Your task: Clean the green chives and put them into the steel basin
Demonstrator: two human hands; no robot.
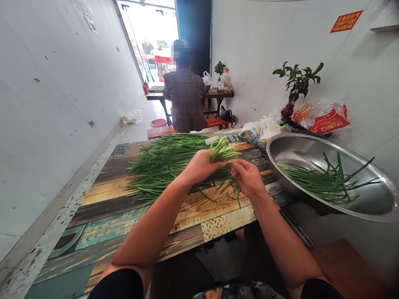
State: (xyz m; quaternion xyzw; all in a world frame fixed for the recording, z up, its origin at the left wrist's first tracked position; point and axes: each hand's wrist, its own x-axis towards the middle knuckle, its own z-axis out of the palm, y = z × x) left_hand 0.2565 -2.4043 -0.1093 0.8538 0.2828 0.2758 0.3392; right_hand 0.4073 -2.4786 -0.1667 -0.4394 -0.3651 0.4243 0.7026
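My left hand (199,167) is closed around a bunch of green chives (222,150), whose pale cut ends point up and to the right. At the lower edge of that bunch, my right hand (248,177) pinches at the stems with thumb and forefinger; exactly which stem it grips is hard to make out. A large pile of chives (168,160) lies on the table behind and left of my left hand. Loose green leaves (233,189) hang or lie below my right hand. To the right, a steel basin (294,146) holds more chives (330,180).
The table (131,222) has a wood-plank pattern. Plastic bags (263,131), red packaging (330,120) and a potted plant (294,83) stand along the right wall. Ahead, a person (185,99) sits facing away at another table (221,95). Pale scraps (257,157) lie near the basin.
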